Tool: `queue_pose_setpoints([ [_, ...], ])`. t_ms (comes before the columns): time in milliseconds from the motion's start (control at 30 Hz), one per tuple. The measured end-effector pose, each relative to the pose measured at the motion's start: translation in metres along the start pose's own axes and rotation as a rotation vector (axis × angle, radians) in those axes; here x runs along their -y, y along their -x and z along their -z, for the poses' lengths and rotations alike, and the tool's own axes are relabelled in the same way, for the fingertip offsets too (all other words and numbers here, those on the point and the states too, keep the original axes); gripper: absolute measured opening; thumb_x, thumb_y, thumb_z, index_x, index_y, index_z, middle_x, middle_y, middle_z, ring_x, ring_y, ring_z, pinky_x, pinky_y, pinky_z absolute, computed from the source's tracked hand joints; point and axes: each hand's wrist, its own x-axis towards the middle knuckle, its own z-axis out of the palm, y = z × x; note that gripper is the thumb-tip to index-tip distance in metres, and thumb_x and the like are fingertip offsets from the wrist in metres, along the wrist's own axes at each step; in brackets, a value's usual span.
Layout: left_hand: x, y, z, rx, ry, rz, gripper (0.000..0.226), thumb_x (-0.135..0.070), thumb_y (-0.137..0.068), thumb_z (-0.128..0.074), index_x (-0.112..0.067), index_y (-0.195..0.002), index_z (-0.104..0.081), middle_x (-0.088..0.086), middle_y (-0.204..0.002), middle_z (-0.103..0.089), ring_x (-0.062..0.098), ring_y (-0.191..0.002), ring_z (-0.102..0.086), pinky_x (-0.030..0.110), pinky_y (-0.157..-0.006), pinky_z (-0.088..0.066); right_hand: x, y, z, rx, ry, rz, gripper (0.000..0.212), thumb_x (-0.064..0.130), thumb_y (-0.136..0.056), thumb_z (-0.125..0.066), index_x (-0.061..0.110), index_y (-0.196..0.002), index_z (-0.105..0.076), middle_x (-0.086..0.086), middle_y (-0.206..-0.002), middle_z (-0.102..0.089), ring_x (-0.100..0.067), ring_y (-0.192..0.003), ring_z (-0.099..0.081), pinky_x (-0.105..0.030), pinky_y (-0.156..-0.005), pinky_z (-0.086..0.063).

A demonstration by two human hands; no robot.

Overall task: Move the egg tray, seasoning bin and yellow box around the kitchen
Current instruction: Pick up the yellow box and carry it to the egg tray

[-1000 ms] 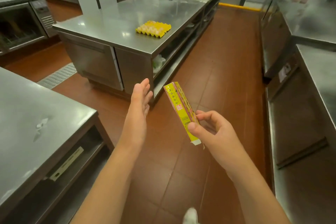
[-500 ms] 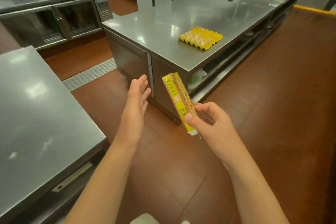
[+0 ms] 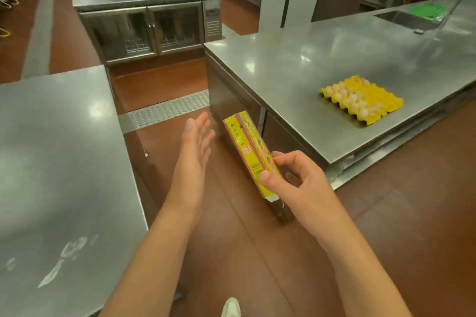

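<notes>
While the right hand (image 3: 296,183) pinches its near end between thumb and curled fingers, the yellow box (image 3: 248,152) tilts up and away over the red floor (image 3: 386,213), long and flat, with red print on its yellow faces. Just left of it, the left hand (image 3: 197,141) hangs released, fingers straight, holding nothing. Farther right, the yellow egg tray (image 3: 371,103) sits partly filled with pale eggs near the tabletop (image 3: 296,72) edge. Another tabletop (image 3: 56,149) borders the left, with a floor aisle between them.
</notes>
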Motion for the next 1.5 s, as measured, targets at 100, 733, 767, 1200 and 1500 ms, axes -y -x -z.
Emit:
queue_pose_setpoints([
  [100,-0.001,-0.053,-0.022,0.048,0.017,0.010,0.061,-0.056,-0.103,-0.018,-0.026,-0.151,-0.039,-0.007,-0.154,-0.044,0.002,-0.136,-0.046,0.036,-0.122,-0.025,-0.001,-0.047,0.010,-0.034,0.021,-0.012,0.050,0.062,-0.061,-0.073,0.029,-0.097,-0.066,0.014,-0.129,-0.063,0.008,-0.121,-0.054,-0.029,-0.107,-0.040],
  [733,-0.021,-0.354,-0.044,-0.275,-0.095,-0.091,0.067,-0.068,-0.094,-0.025,-0.033,-0.148,-0.043,-0.015,-0.150,-0.048,-0.004,-0.132,-0.048,0.034,-0.121,-0.026,0.009,-0.423,-0.009,0.229,-0.080,0.046,0.051,0.066,-0.057,-0.076,0.030,-0.092,-0.065,0.018,-0.122,-0.066,-0.004,-0.112,-0.063,-0.043,-0.098,-0.050],
  [767,-0.023,-0.364,-0.035,-0.316,-0.101,-0.093,0.064,-0.065,-0.098,-0.023,-0.032,-0.149,-0.043,-0.015,-0.150,-0.047,-0.003,-0.132,-0.048,0.035,-0.122,-0.026,0.011,-0.439,-0.020,0.270,-0.076,0.050,0.052,0.066,-0.058,-0.076,0.029,-0.093,-0.065,0.017,-0.123,-0.066,-0.002,-0.113,-0.062,-0.039,-0.098,-0.049],
  [1200,-0.060,-0.551,0.123,-0.456,-0.085,-0.183,0.076,-0.068,-0.086,-0.025,-0.031,-0.151,-0.039,-0.013,-0.153,-0.044,0.000,-0.136,-0.044,0.039,-0.123,-0.024,0.069,-0.623,-0.192,0.426,0.013,0.120,0.043,0.051,-0.075,-0.079,0.026,-0.106,-0.064,0.012,-0.107,-0.072,-0.019,-0.088,-0.071,-0.042,-0.073,-0.059],
  [1500,-0.067,-0.683,0.177,-0.423,-0.073,-0.130,0.076,-0.069,-0.087,-0.022,-0.033,-0.151,-0.038,-0.014,-0.155,-0.042,0.000,-0.137,-0.043,0.039,-0.123,-0.024,0.086,-0.740,-0.267,0.436,0.037,0.072,0.057,0.058,-0.066,-0.072,0.019,-0.107,-0.065,0.017,-0.105,-0.073,-0.017,-0.088,-0.072,-0.035,-0.078,-0.059],
])
